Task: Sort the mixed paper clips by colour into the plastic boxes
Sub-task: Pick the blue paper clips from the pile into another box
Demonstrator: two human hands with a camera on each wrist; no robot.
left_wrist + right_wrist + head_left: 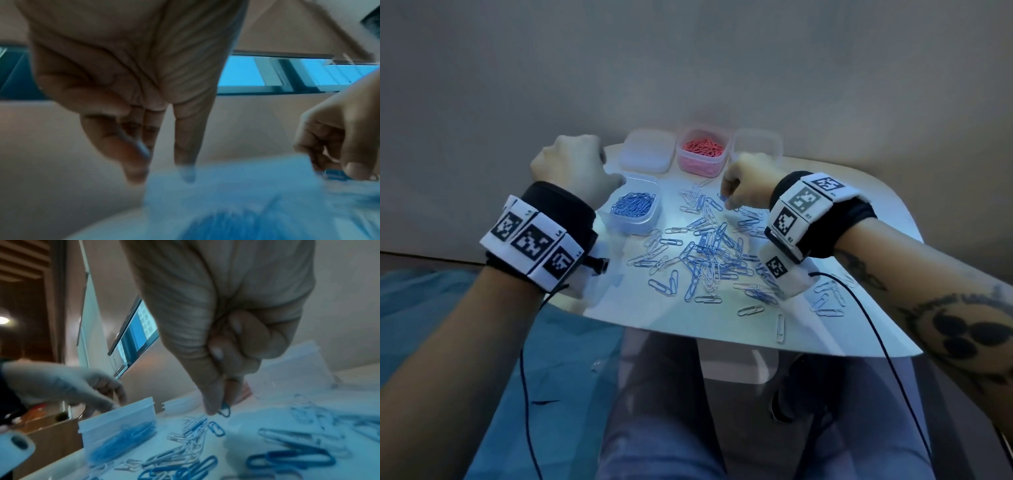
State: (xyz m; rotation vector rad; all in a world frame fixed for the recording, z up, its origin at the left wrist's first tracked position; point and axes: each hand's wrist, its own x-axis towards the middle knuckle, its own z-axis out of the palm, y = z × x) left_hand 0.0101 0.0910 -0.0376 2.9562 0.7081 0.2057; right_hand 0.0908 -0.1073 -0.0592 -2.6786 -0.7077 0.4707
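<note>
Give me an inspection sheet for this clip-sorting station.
Surface: white table, lit.
Job's things: loose blue and white paper clips; clear plastic box of blue clips; clear plastic box of pink clips; empty clear box; white lid.
Clutter: nothing seen.
Grippers: right hand pinches a blue clip; left hand over blue box, relaxed, holds nothing.
Cables: black wrist cable crosses table.
Surroundings: beige wall, blue floor.
</note>
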